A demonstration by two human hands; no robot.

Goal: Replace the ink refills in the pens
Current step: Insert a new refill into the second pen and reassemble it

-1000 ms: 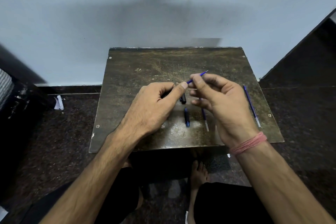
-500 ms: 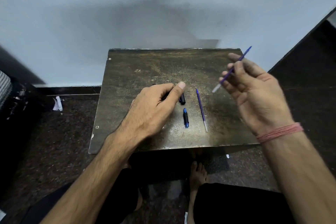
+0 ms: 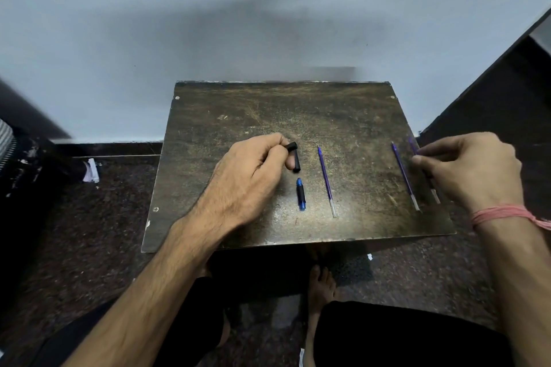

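Note:
My left hand (image 3: 250, 176) rests on the small dark table (image 3: 268, 110), closed around a black pen barrel (image 3: 290, 146) whose open end sticks out past the thumb. A short black pen piece (image 3: 296, 164) lies just below that end. A black-and-blue pen section (image 3: 301, 195) lies nearer to me. One purple refill (image 3: 326, 182) lies mid-table. Another refill (image 3: 404, 177) lies near the right edge. My right hand (image 3: 471, 170) pinches a third, blurred refill (image 3: 430, 185) low over the table's right edge, beside that one.
The table stands against a pale wall on a dark speckled floor. A dark panel (image 3: 492, 92) rises at the right. Dark clutter and a white scrap (image 3: 91, 171) lie on the floor to the left. My knees and a bare foot (image 3: 320, 286) are under the front edge.
My right hand drew a refill away from the barrel in my left hand, swung it up and right, then lowered it beside the refill at the table's right edge. The left hand stayed put.

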